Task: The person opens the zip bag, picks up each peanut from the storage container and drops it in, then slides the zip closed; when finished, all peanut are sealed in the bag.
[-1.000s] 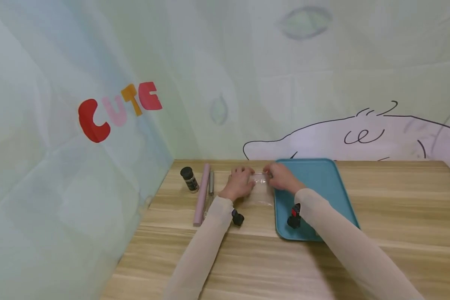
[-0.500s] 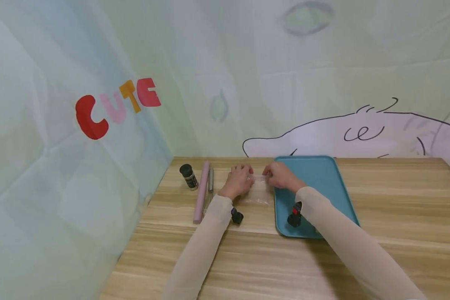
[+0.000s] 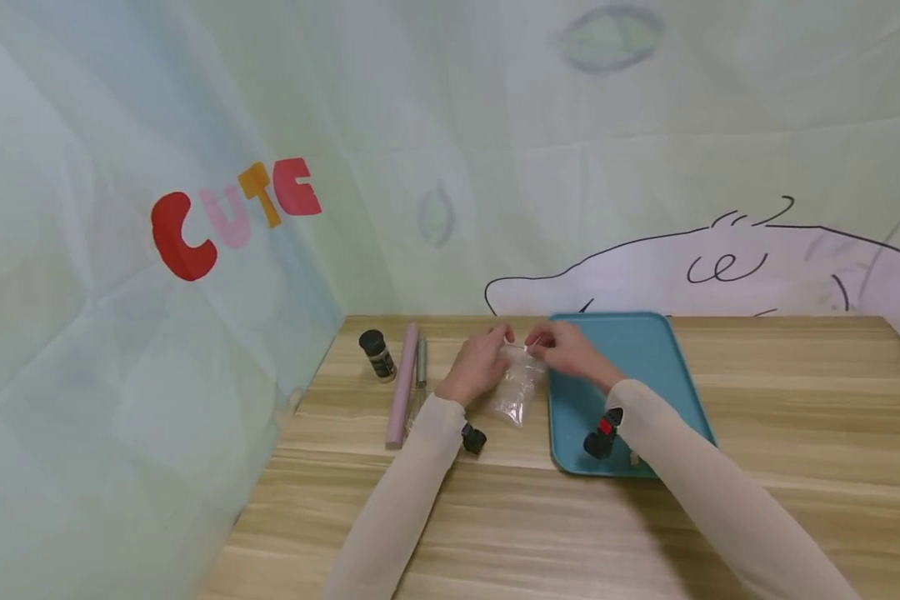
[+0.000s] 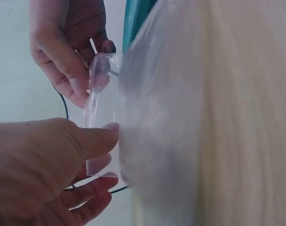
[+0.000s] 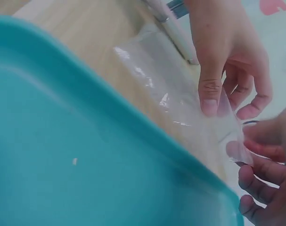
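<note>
A clear plastic bag (image 3: 517, 392) hangs from both hands, its lower part tilted down over the table. My left hand (image 3: 482, 363) pinches the bag's top edge on the left between thumb and fingers; the left wrist view shows the thumb (image 4: 101, 140) pressed on the film. My right hand (image 3: 567, 350) pinches the other top corner, beside the tray's left rim. In the right wrist view the bag (image 5: 166, 89) looks flat and see-through, stretched between the two hands. I cannot tell whether its mouth is parted.
A blue tray (image 3: 630, 400) lies right of the bag, with a small pale piece (image 3: 634, 458) near its front edge. On the left are a pink rod (image 3: 402, 392), a whisk (image 3: 422, 363) partly behind the left arm, and a black-capped jar (image 3: 377, 357).
Both hands have lifted the bag's top edge, and its bottom has swung toward me. My right wrist has turned and shifted slightly to the right.
</note>
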Action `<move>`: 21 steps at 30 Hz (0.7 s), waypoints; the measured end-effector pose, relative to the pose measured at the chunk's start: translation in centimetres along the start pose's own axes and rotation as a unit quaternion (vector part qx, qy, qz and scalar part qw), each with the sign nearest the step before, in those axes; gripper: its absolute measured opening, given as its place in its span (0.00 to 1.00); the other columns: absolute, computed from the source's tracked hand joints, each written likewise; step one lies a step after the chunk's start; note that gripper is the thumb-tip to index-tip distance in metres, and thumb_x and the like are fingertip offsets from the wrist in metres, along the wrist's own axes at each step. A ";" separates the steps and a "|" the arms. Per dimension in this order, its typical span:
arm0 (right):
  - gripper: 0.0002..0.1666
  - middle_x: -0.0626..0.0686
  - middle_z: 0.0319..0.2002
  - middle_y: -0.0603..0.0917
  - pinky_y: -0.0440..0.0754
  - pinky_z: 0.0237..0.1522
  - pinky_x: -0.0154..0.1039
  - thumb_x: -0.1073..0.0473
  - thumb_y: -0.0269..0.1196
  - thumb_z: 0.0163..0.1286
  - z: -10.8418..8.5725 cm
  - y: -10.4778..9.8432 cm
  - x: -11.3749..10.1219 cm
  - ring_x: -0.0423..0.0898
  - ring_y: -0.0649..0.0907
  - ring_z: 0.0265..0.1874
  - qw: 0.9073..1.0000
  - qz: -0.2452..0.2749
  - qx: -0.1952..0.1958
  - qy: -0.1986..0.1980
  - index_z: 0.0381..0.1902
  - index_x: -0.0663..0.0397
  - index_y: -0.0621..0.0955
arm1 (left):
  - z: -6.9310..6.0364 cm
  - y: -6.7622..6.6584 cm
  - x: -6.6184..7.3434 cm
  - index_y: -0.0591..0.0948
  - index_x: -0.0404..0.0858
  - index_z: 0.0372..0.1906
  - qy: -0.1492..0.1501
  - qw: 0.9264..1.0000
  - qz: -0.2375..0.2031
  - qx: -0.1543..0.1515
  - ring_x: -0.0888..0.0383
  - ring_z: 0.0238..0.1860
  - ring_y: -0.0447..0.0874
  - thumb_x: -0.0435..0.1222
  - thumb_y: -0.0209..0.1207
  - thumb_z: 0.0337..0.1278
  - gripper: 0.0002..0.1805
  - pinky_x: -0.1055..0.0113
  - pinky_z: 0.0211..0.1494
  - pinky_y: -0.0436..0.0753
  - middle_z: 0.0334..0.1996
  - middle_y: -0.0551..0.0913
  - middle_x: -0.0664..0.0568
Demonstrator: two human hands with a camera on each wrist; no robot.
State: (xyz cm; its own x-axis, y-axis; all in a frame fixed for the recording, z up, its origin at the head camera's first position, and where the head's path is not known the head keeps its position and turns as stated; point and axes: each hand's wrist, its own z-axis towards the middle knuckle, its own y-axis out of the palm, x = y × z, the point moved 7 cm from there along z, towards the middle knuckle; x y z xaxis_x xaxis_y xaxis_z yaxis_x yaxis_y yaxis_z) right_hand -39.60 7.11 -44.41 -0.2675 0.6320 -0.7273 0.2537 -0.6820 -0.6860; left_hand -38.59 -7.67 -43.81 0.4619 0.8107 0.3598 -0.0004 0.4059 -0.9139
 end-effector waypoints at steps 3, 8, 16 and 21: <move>0.15 0.62 0.47 0.89 0.81 0.40 0.38 0.61 0.61 0.77 -0.6 -0.9 0.0 0.51 0.84 0.42 1.000 0.013 0.004 -0.006 0.54 0.62 0.86 | -0.1 -0.4 1.0 0.75 0.40 0.65 0.016 1.000 -0.016 0.002 0.44 0.56 0.85 0.29 0.63 0.72 0.20 0.51 0.63 0.85 0.56 0.85 0.40; 0.18 0.60 0.47 0.92 0.80 0.42 0.36 0.62 0.62 0.73 -1.5 -2.2 0.1 0.47 0.85 0.40 0.999 0.021 -0.036 -0.008 0.56 0.61 0.88 | -0.3 -1.0 2.7 0.75 0.41 0.68 0.054 0.998 -0.019 0.004 0.46 0.59 0.85 0.30 0.65 0.71 0.24 0.52 0.64 0.84 0.59 0.85 0.41; 0.15 0.54 0.39 0.91 0.79 0.45 0.38 0.57 0.65 0.75 -3.8 -3.3 0.1 0.46 0.83 0.39 0.996 0.064 -0.063 0.031 0.51 0.61 0.89 | -1.1 -1.6 4.8 0.73 0.42 0.70 0.080 0.997 -0.017 -0.001 0.46 0.62 0.82 0.28 0.65 0.70 0.27 0.51 0.68 0.82 0.60 0.83 0.42; 0.14 0.54 0.38 0.88 0.79 0.42 0.38 0.58 0.64 0.76 -5.6 -3.7 0.6 0.46 0.82 0.38 0.994 0.089 -0.034 0.057 0.50 0.63 0.88 | -2.4 -1.7 6.2 0.72 0.43 0.73 0.063 0.996 -0.060 0.010 0.45 0.68 0.76 0.26 0.61 0.67 0.31 0.48 0.72 0.80 0.66 0.77 0.41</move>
State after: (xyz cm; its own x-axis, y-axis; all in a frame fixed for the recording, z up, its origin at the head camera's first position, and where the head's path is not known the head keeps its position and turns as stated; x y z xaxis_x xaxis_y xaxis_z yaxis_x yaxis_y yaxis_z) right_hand -35.51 12.09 -42.46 -0.1069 0.5438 -0.8324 0.3517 -0.7624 -0.5432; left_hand -33.58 -4.34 -40.45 0.5669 0.6967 0.4396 0.0449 0.5067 -0.8610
